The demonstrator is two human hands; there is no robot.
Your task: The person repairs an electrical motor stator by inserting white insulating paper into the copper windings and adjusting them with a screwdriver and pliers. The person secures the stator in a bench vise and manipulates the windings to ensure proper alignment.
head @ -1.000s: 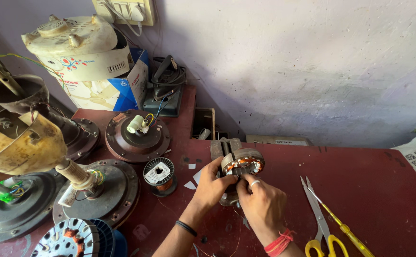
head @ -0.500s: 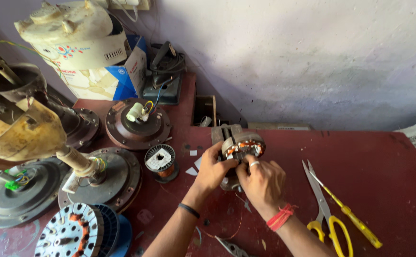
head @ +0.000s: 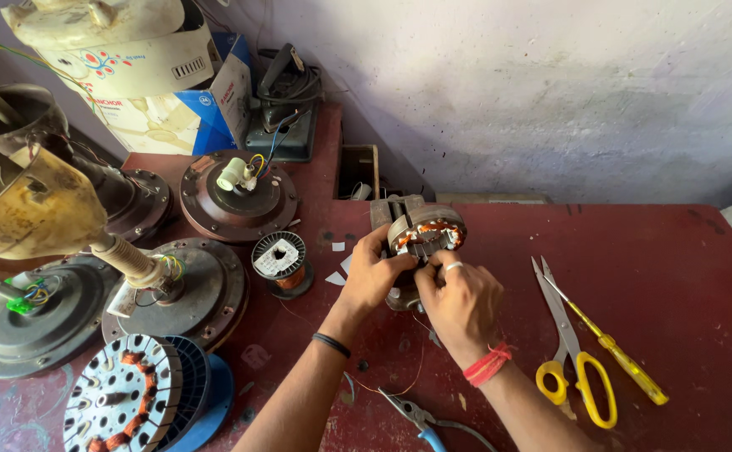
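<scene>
Your left hand [head: 372,276] and right hand [head: 458,303] meet at centre, fingers curled inward, thumbs nearly touching. Both forearms angle up from below. A dark band circles your left wrist, red thread your right.

Both the left hand [head: 372,276] and right hand [head: 458,303] grip a copper-wound motor stator [head: 426,235], fingertips seemingly at its windings.

Yellow-handled scissors [head: 579,368] lie beside a yellow screwdriver [head: 609,343] (touching, seemingly) on the red table [head: 684,276].
</scene>
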